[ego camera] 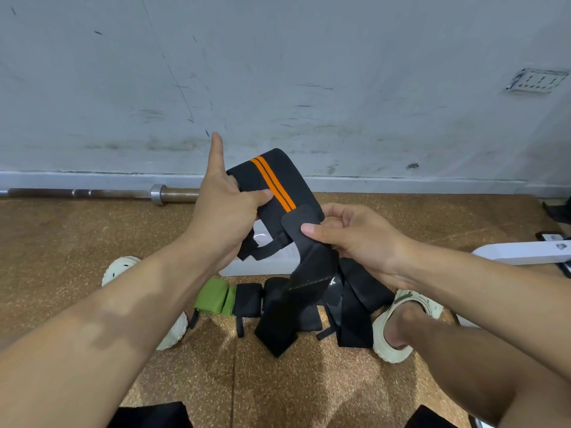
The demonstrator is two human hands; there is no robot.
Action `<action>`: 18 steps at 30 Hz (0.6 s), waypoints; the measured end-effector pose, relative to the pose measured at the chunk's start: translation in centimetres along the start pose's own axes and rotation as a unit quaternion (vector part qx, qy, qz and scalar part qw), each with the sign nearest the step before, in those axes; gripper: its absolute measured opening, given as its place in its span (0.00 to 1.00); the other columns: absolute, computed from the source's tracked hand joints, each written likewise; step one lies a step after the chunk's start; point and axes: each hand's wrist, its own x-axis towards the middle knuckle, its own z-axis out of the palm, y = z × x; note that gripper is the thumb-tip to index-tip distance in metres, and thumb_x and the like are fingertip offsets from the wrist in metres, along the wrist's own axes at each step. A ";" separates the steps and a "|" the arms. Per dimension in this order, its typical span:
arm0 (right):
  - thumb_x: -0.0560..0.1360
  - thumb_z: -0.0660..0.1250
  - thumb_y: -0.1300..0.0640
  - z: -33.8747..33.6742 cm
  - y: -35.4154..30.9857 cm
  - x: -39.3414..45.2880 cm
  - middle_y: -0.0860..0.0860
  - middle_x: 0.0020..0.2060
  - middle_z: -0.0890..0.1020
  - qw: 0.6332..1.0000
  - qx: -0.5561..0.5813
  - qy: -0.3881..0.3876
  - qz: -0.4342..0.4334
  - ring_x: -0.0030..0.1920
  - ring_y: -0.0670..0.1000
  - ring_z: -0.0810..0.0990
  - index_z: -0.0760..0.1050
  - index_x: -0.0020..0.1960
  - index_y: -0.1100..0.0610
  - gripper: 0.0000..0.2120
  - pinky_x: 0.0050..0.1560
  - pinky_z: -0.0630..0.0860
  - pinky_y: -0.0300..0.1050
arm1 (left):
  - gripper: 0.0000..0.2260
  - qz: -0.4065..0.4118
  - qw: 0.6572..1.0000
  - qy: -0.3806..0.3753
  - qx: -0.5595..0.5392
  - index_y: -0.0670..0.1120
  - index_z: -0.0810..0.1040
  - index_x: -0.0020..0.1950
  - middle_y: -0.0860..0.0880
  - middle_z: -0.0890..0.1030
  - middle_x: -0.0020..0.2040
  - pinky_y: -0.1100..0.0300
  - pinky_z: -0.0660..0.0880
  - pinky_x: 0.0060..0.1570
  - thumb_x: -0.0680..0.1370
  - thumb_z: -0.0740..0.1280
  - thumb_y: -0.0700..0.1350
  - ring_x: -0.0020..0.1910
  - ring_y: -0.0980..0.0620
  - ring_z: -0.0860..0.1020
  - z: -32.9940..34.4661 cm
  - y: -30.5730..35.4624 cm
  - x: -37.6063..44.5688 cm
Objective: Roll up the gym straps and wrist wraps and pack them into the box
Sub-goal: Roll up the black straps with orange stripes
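Wrap held mid-air, roll not yet started – slip risk.

Frame center: right hand [349, 239] pinched the velcro end, thumb on top; left hand [230, 208] gripped the orange-striped wrist wrap [278, 186] w/ index finger sticking up. Loose tail hung down over the pile of straps [309, 304] between the shoes; clear box [262, 267] just behind, mostly hidden. Likely trouble: velcro snagging the tail, or a slack 1st turn giving a lopsided roll too fat for the box.

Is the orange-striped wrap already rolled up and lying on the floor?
No, both hands hold the orange-striped wrap unrolled in the air above the cork floor.
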 end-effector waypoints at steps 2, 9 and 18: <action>0.77 0.73 0.57 0.1 0.0 -0.1 0.58 0.46 0.88 1.000 -0.010 -0.005 -0.004 0.49 0.55 0.87 0.82 0.59 0.57 0.11 0.58 0.83 0.50 | 0.51 -0.007 1.000 0.009 0.004 0.62 0.42 0.82 0.47 0.86 0.48 0.58 0.81 0.39 0.77 0.68 0.26 0.44 0.49 0.86 0.0 0.1 0.0; 0.76 0.75 0.59 -0.8 0.3 -0.6 0.47 0.51 0.88 0.968 -0.186 -0.157 0.064 0.55 0.47 0.86 0.85 0.58 0.53 0.11 0.64 0.78 0.44 | 0.47 -0.025 0.987 0.142 -0.069 0.57 0.40 0.83 0.43 0.82 0.59 0.43 0.82 0.55 0.78 0.70 0.34 0.53 0.45 0.85 -1.5 0.9 2.1; 0.83 0.66 0.50 -3.4 -1.2 0.4 0.47 0.61 0.84 0.934 -0.344 -0.075 0.060 0.63 0.47 0.81 0.78 0.68 0.47 0.14 0.70 0.73 0.46 | 0.40 -0.034 0.998 0.053 -0.030 0.50 0.50 0.84 0.56 0.79 0.51 0.60 0.80 0.54 0.79 0.71 0.41 0.48 0.60 0.84 0.1 0.9 0.0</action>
